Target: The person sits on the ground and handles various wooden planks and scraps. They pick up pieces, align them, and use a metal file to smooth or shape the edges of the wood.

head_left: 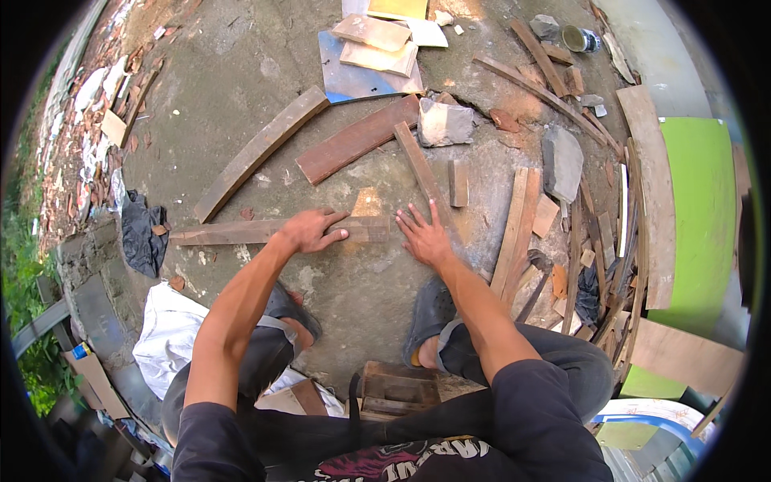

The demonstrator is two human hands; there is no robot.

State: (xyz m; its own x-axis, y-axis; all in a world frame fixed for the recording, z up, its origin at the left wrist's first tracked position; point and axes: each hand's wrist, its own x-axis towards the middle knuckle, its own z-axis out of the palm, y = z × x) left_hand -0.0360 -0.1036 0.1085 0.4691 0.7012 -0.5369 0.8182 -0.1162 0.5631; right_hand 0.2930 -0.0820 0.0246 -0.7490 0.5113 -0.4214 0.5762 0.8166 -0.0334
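Note:
My left hand rests on a long thin wooden strip that lies flat across the concrete ground, fingers curled over its right part. My right hand lies flat, fingers spread, on the lower end of a second narrow strip that runs up and left toward a brown plank. The two strips meet near my hands, forming a corner. Both forearms reach forward from the lower edge. My feet in dark sandals stand just behind the hands.
A long curved plank lies to the upper left. Grey stones and a pile of wood offcuts crowd the right, beside a green board. A blue sheet with wood pieces lies ahead. A small wooden crate sits between my legs.

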